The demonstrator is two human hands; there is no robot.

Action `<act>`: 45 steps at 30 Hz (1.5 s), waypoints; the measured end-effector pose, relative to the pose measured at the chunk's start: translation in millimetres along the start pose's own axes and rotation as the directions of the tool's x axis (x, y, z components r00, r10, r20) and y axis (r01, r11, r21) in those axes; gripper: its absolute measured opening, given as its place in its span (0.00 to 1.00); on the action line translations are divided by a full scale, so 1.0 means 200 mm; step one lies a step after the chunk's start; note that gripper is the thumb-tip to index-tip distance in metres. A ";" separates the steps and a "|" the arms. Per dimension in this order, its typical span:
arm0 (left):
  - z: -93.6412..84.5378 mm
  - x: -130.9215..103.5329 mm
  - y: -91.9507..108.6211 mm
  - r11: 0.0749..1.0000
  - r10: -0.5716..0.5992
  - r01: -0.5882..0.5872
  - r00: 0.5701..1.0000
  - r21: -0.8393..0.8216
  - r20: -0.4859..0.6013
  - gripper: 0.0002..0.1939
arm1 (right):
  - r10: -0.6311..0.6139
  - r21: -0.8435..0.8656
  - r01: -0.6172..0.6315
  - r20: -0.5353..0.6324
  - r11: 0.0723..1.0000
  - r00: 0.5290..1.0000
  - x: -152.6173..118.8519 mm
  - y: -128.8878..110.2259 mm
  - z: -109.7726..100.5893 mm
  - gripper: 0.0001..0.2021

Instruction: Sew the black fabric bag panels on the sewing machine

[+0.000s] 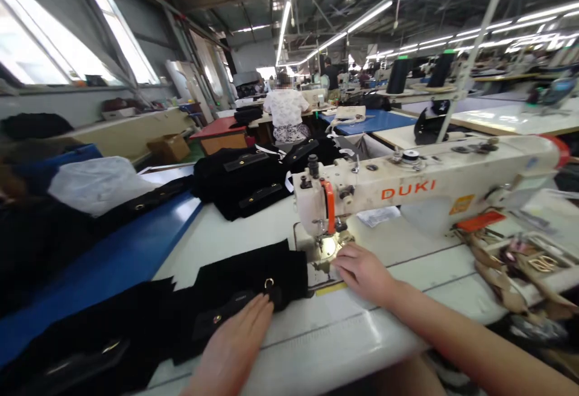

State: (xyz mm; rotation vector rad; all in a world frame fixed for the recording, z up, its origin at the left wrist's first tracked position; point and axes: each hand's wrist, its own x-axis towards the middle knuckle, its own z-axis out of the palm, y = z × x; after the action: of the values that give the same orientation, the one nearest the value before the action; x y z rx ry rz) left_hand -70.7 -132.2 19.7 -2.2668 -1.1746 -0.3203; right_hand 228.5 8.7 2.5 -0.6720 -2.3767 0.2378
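Observation:
My left hand lies flat, fingers stretched out, on a black fabric panel with a dark strip and gold-coloured ring on it. Just right of the needle area of a white sewing machine is my right hand. Its fingers are bent and pressed together by the lit presser foot; whatever they may hold is hidden. The panel's right edge stops short of the needle plate. Another black panel with metal fittings continues to the lower left.
Behind the machine head lies a pile of black pieces. A blue table surface runs along the left, with a white plastic bag. On the right a tray holds straps and metal rings. A person sits ahead.

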 end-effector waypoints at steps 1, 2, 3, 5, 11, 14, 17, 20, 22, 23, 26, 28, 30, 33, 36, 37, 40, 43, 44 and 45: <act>0.05 -0.01 0.04 1.000 0.018 -0.018 1.000 -0.026 0.007 0.22 | 0.017 -0.014 -0.017 -0.012 1.000 1.000 -0.01 0.04 -0.03 0.11; 0.08 -0.01 0.06 0.998 0.025 -0.026 1.000 -0.050 -0.005 0.22 | 0.051 -0.037 -0.052 -0.028 0.998 0.998 -0.02 0.08 -0.07 0.11; 0.10 -0.01 0.06 0.997 0.021 -0.023 1.000 -0.069 -0.023 0.23 | 0.111 -0.072 -0.114 -0.048 0.991 0.993 -0.03 0.14 -0.12 0.11; 0.12 0.01 0.05 0.997 -0.001 -0.003 0.999 -0.083 -0.051 0.24 | 0.302 -0.167 -0.314 -0.093 0.935 0.949 -0.05 0.27 -0.21 0.11; 0.14 0.15 0.06 0.996 0.091 -0.091 0.993 0.009 -0.068 0.20 | 0.606 -0.339 -0.609 -0.129 0.717 0.785 -0.01 0.53 -0.33 0.09; 0.18 0.16 0.09 0.999 0.046 -0.047 0.997 -0.023 -0.060 0.17 | 0.621 -0.349 -0.618 -0.119 0.704 0.775 0.00 0.55 -0.29 0.06; 0.20 0.13 0.10 0.999 0.001 -0.003 1.000 -0.052 -0.022 0.17 | 0.630 -0.345 -0.632 -0.135 0.693 0.765 0.00 0.54 -0.28 0.08; 0.19 0.12 0.09 0.997 0.007 -0.009 1.000 -0.077 -0.030 0.18 | 0.621 -0.339 -0.627 -0.141 0.701 0.771 -0.02 0.54 -0.28 0.08; 0.19 0.13 0.08 0.996 0.013 -0.017 0.999 -0.091 -0.047 0.18 | 0.611 -0.338 -0.618 -0.140 0.710 0.779 -0.03 0.55 -0.29 0.09; 0.18 0.13 0.08 0.995 0.013 -0.017 0.999 -0.094 -0.050 0.18 | 0.606 -0.339 -0.613 -0.140 0.714 0.783 -0.04 0.55 -0.29 0.09; 0.18 0.14 0.08 0.995 -0.007 0.003 0.999 -0.100 -0.048 0.19 | 0.588 -0.345 -0.597 -0.144 0.724 0.796 -0.04 0.55 -0.30 0.09; 0.18 0.14 0.08 0.993 -0.031 0.026 0.999 -0.116 -0.041 0.19 | 0.575 -0.350 -0.587 -0.151 0.730 0.804 -0.04 0.55 -0.30 0.10; 0.17 0.14 0.08 0.988 -0.058 0.052 0.998 -0.143 -0.036 0.19 | 0.563 -0.356 -0.579 -0.160 0.733 0.811 -0.03 0.55 -0.31 0.10; 0.13 0.16 0.08 0.967 -0.126 0.117 0.992 -0.226 -0.027 0.19 | 0.543 -0.362 -0.567 -0.176 0.740 0.821 -0.02 0.52 -0.34 0.09; 0.07 0.19 0.10 0.884 -0.264 0.254 0.964 -0.393 0.030 0.19 | 0.492 -0.366 -0.516 -0.166 0.774 0.855 -0.01 0.42 -0.37 0.10; 0.05 0.21 0.12 0.821 -0.333 0.330 0.940 -0.465 0.078 0.19 | 0.451 -0.367 -0.473 -0.149 0.801 0.880 -0.01 0.35 -0.37 0.10; 0.04 0.31 0.21 0.427 -0.505 0.581 0.789 -0.693 0.350 0.22 | 0.233 -0.362 -0.242 -0.071 0.900 0.970 -0.02 0.10 -0.30 0.10; 0.07 0.42 0.30 -0.143 -0.441 0.657 0.627 -0.740 0.642 0.30 | 0.079 -0.308 -0.079 -0.013 0.948 0.997 -0.03 -0.17 -0.14 0.07; 0.07 0.45 0.31 -0.289 -0.402 0.646 0.588 -0.707 0.702 0.30 | 0.061 -0.282 -0.061 -0.009 0.957 0.998 -0.02 -0.24 -0.09 0.06; 0.08 0.48 0.32 -0.397 -0.374 0.633 0.549 -0.664 0.747 0.30 | 0.065 -0.255 -0.067 -0.015 0.965 0.998 -0.02 -0.30 -0.04 0.06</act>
State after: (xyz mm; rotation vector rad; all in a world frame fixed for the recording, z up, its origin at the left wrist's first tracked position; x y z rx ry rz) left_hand 37.1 -88.0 25.7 -2.3117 -2.8896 -2.1169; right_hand 210.9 -44.2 25.9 -0.8705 -2.4037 -0.0445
